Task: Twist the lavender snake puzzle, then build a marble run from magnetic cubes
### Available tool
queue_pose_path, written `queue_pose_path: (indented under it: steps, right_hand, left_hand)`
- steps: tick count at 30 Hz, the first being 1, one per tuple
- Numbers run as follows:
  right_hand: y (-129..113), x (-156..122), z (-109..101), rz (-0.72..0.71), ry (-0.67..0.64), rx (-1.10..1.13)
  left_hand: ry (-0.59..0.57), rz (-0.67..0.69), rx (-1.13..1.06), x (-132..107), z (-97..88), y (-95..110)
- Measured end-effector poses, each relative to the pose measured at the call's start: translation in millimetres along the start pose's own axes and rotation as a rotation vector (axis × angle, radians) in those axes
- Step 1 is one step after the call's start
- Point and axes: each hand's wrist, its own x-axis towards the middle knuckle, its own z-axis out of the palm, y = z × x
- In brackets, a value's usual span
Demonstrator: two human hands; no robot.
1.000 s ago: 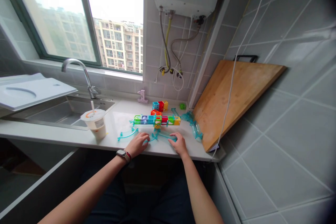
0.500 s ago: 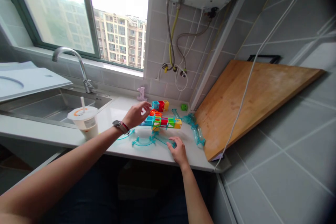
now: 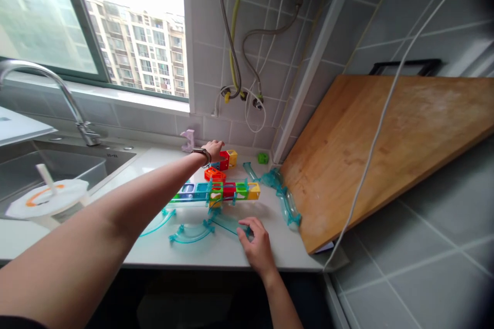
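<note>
My left hand (image 3: 214, 150) reaches over a short row of see-through magnetic building blocks (image 3: 228, 159), red and yellow at the visible end. Its fingers bend down onto the row's left part; the fingertips are hidden, so I cannot tell whether they grip. In front lies an orange-red block piece (image 3: 214, 174), then a longer row of coloured blocks (image 3: 229, 190) with teal clips. Low on the counter rests my right hand (image 3: 256, 245), thumb and fingers apart around the end of a thin teal track (image 3: 227, 226). A curved teal track (image 3: 193, 232) lies to its left.
A green block (image 3: 263, 158) and teal tube pieces (image 3: 287, 203) lie near the leaning wooden board (image 3: 370, 149). On the left are a lidded drink cup (image 3: 46, 198), the sink (image 3: 94, 167) and the faucet (image 3: 65, 90). A lilac object (image 3: 188, 140) stands by the wall.
My left hand has moved forward from beside the back block row to over it. My right hand stays by the track end. The camera view has shifted closer and to the right.
</note>
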Motion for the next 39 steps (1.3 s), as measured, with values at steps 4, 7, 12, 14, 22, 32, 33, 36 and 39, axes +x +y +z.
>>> queue_pose_path:
  steps: [4, 7, 12, 14, 22, 32, 33, 36, 39]
  right_hand:
    - [-1, -1, 1, 0.023, 0.009, -0.004]
    - [-2, 0, 0, 0.042, 0.02, 0.014]
    - [-2, 2, -1, 0.065, 0.049, 0.088]
    - [-2, 2, -1, 0.077, 0.099, 0.132]
    - [-17, 60, -44, -0.007, 0.23, 0.124]
    - [-6, 297, -11, 0.027, -0.181, -0.243]
    - [-1, 305, -2, 0.028, -0.234, -0.28]
    - [13, 313, 16, 0.016, -0.362, -0.383]
    - [24, 315, 23, -0.003, -0.419, -0.464]
  left_hand:
    - [-0.076, -0.038, 0.026, 26, 25.7, 3]
    - [-0.143, -0.065, 0.018, 39, 38.1, -1]
    - [-0.189, -0.04, 0.009, 44, 43.3, -15]
    - [-0.173, -0.011, 0.007, 43, 39.4, -20]
    - [-0.07, 0.105, -0.027, 36, 13.6, -25]
    - [-0.207, 0.157, -0.039, 25, 39.0, -24]
    - [-0.22, 0.16, -0.038, 26, 40.9, -24]
    - [-0.255, 0.159, -0.034, 28, 44.1, -24]
    - [-0.271, 0.138, -0.027, 27, 46.2, -22]
